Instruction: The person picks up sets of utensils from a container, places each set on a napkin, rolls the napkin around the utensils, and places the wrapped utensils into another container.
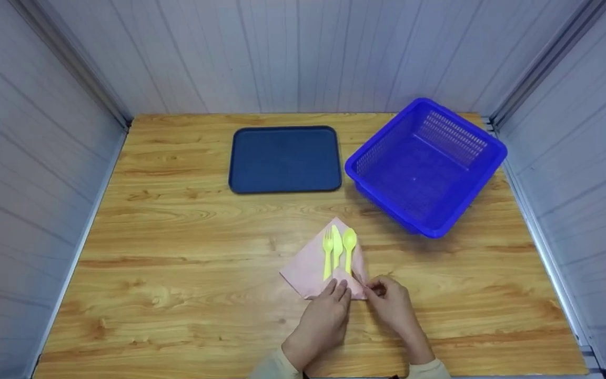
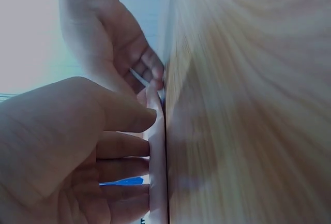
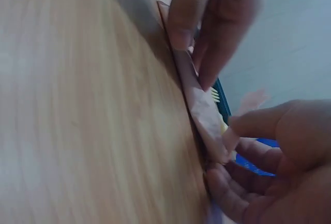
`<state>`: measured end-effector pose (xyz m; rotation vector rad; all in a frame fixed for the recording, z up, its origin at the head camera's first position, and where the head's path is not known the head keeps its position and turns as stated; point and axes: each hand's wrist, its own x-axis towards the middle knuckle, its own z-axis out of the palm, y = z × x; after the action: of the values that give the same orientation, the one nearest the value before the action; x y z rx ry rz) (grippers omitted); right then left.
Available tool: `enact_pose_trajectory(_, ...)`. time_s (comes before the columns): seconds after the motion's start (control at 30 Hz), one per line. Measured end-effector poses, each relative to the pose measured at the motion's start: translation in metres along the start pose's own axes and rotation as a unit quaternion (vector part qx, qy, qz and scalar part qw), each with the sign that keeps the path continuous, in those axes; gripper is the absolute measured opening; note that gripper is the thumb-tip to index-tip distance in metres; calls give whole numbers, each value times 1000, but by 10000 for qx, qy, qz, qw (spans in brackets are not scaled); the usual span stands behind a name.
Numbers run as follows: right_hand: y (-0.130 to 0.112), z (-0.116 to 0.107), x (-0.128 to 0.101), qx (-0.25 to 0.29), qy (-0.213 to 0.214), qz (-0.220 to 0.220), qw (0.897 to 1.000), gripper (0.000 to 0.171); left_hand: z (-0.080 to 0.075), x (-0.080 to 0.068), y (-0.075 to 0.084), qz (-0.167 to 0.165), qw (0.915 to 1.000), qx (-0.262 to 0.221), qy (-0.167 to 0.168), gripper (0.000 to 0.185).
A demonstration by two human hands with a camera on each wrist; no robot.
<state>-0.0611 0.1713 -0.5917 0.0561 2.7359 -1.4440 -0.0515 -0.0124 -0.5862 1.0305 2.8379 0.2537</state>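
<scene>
— Both hands are at the near corner of the pink napkin (image 1: 317,266), yes? How do they stand?

— Yes. The left hand (image 1: 324,315) lies with its fingers rather straight and presses the folded corner down on the wooden table (image 1: 177,252). The right hand (image 1: 393,305) pinches the napkin edge between thumb and fingers; the right wrist view shows the paper lifted a little there.

— And where is the napkin from the hands?

— Directly in front of them, touching both. It lies like a diamond, one corner pointing away from the person and the near corner under the fingers. The near corner is already folded up over the handles.

— What lies on it?

— Three yellow-green plastic pieces side by side: a fork (image 1: 327,257), a knife (image 1: 337,248) and a spoon (image 1: 349,247). Their long axis runs away from the person, heads at the far end, handle ends near the fingertips.

— Which hand is nearer to the cutlery?

— It is almost equal. The left fingers are just at the fork and knife handles, the right fingers just beside the spoon handle, on the right corner side.

— Other things?

— A dark blue tray (image 1: 285,159) lies farther back, in the middle, and a blue plastic basket (image 1: 425,164) to its right, both well apart from the hands.
</scene>
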Motion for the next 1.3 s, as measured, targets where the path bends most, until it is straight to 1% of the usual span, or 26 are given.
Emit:
enact_pose_trajectory(0.03,-1,3,0,-43,64,-104,9999,6,0,0,1,8,10000,-26,-28,44)
enact_pose_trajectory(0.17,-7,11,-3,-319,199,-597,9975,10,1,-1,1,31,9999,-89,-128,46)
enact_pose_trajectory(0.27,-14,16,-3,-322,75,-893,9955,12,0,-2,0,49,9998,-85,-176,49)
enact_pose_trajectory(0.37,-21,21,0,-390,-125,-1103,9931,12,0,-2,-1,69,9998,-94,-141,54)
enact_pose_trajectory(0.43,-25,23,3,-436,-245,-1260,9908,11,0,-2,-2,96,9999,-82,-54,58)
enact_pose_trajectory(0.53,-30,26,8,-444,-372,-1455,9877,9,2,-2,-3,240,9995,-18,193,61)
enact_pose_trajectory(0.63,-35,28,13,-519,-510,-1588,9846,7,4,-2,-4,414,9982,42,432,60)
enact_pose_trajectory(0.7,-36,30,16,-654,-624,-1662,9819,2,4,-2,-5,492,9973,67,534,59)
enact_pose_trajectory(0.73,-37,30,17,-742,-703,-1686,9804,6,5,-3,-5,513,9970,99,563,59)
enact_pose_trajectory(0.8,-37,33,20,-924,-857,-1813,9753,15,5,-4,-5,517,9969,146,581,58)
enact_pose_trajectory(0.9,-35,34,24,-1137,-1071,-1980,9677,24,5,-5,-5,496,9968,244,581,57)
enact_pose_trajectory(1.03,-31,32,28,-1402,-1482,-2148,9551,28,5,-5,-5,520,9965,234,604,54)
enact_pose_trajectory(1.13,-27,27,32,-1501,-1797,-2387,9425,33,5,-5,-6,537,9966,129,604,54)
enact_pose_trajectory(1.3,-21,20,39,-1543,-2087,-2865,9223,33,7,-6,-8,480,9979,90,419,63)
